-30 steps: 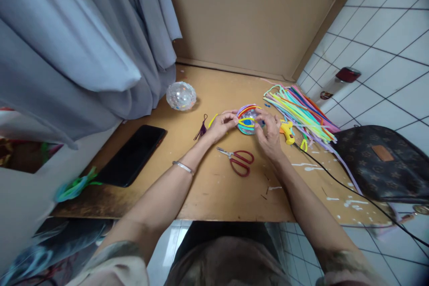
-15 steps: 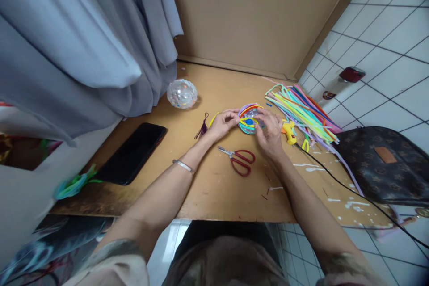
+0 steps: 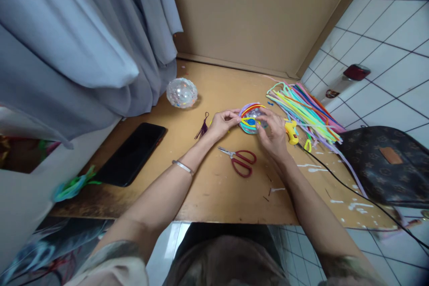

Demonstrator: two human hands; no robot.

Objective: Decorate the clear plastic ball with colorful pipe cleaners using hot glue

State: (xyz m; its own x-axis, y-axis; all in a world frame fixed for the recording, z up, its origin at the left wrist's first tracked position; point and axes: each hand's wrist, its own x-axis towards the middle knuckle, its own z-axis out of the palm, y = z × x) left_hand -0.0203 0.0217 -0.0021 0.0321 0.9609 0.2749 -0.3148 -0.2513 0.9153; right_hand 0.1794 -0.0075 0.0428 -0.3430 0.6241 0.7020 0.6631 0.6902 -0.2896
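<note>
Between my hands a clear ball (image 3: 247, 110) rests on the table, banded with purple, red, yellow and turquoise fuzzy strips and marked with a blue spot. My left hand (image 3: 223, 124) pinches the end of a yellow pipe cleaner (image 3: 246, 119) at the ball's left side. On the right, my right hand (image 3: 273, 134) has thumb and fingers closed at the other end of that yellow strip, partly covering the ball. Scissors with red handles (image 3: 232, 153) lie just below, blades slightly apart. A dark purple tassel (image 3: 202, 129) lies left of my left hand.
A bare clear ball (image 3: 182, 93) stands at the back left, a black phone (image 3: 132, 154) in front of it. To the right are a yellow glue gun (image 3: 291, 132) with a black cord, many coloured pipe cleaners (image 3: 304, 107) and a dark bag (image 3: 389, 170). A curtain (image 3: 134, 31) hangs left.
The view has shifted slightly. Both hands stay at the ball with the yellow pipe cleaner, the right fingers moving only a little.
</note>
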